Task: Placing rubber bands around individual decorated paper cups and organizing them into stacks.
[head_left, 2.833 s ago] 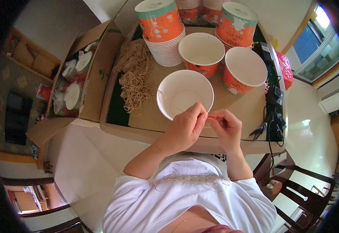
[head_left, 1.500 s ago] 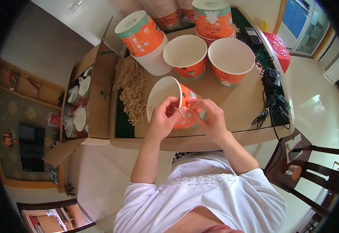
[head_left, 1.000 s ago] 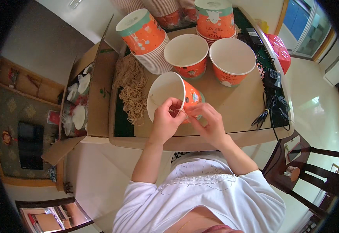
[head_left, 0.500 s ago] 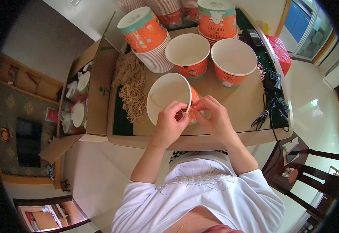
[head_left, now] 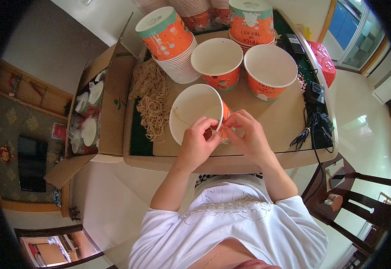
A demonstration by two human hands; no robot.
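An orange paper bucket (head_left: 191,104) with a white inside lies tilted at the table's near side, its mouth facing left and up. A thin tan string (head_left: 183,117) runs across its mouth from the far rim to my fingers. At the near rim my left hand (head_left: 200,139) pinches the string between thumb and forefinger. My right hand (head_left: 247,134) is closed in a pinch beside it, against the bucket's outer wall, on the same string. The fingertips partly hide the string's end there. A tangled heap of tan strings (head_left: 153,101) lies left of the bucket.
Two more open buckets, a middle one (head_left: 217,56) and a right one (head_left: 270,66), stand beyond. Upside-down stacks of buckets, left (head_left: 171,45) and right (head_left: 251,22), rise behind. Black cables and adapters (head_left: 314,119) lie at the right edge. A cardboard box (head_left: 115,105) stands left.
Both hands stay at the bucket's near rim, with only slight finger shifts. The bucket has barely moved.
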